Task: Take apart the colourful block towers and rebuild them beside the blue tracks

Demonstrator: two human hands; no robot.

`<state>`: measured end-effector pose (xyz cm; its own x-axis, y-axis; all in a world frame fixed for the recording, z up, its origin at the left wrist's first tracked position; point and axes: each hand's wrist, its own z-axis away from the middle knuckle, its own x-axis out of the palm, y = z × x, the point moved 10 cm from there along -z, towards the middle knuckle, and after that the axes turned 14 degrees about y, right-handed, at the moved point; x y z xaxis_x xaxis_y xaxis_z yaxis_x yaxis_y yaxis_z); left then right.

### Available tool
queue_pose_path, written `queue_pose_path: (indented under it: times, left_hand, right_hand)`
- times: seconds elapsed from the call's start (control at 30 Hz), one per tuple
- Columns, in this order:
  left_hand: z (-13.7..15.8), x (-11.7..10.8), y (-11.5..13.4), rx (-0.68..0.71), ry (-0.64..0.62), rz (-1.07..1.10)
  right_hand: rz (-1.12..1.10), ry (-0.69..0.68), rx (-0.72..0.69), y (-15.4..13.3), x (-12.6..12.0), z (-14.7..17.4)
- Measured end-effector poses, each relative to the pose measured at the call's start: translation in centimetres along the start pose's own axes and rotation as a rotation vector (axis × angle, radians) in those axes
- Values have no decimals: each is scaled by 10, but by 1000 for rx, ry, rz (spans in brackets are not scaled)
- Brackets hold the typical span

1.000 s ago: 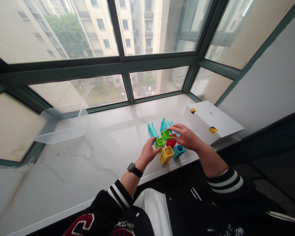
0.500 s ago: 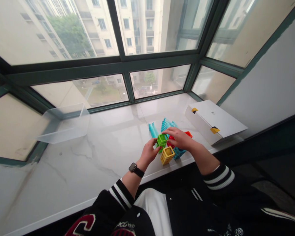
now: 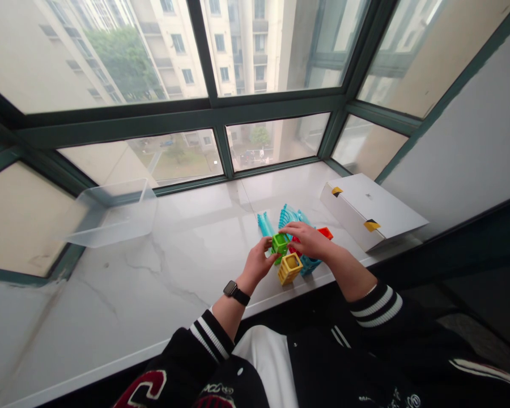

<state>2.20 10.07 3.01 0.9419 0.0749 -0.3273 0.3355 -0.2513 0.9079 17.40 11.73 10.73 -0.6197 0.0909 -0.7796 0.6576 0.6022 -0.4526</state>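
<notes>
Between my two hands stands a hollow green toy block with a square open top. My left hand grips its left and near sides with thumb and fingers. From the right, my right hand reaches over, its fingertips at the block's upper right edge. Just nearer to me is a yellow block stack, upright. Red pieces and a blue block sit partly hidden beneath my right hand. Behind the hands lie light-blue track pieces, and an orange-red piece shows past my right wrist.
At the left of the white marble sill stands a clear plastic bin. A white box with yellow-black tabs lies at the right. Green-framed windows rise behind, and the sill's front edge runs close to my body.
Both hands keep almost the same place around the green block. My right hand has shifted very slightly left, and the view has moved a little.
</notes>
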Motion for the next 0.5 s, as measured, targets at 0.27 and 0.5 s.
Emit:
queue_pose_path:
  times: [0.27,0.5]
  left_hand:
    - [0,2,-2,9,-10,1]
    - [0,3,-3,-10,-3,4]
  right_hand:
    - [0,-9,16,1,0,0]
    - [15,-13,4,2,1,-1]
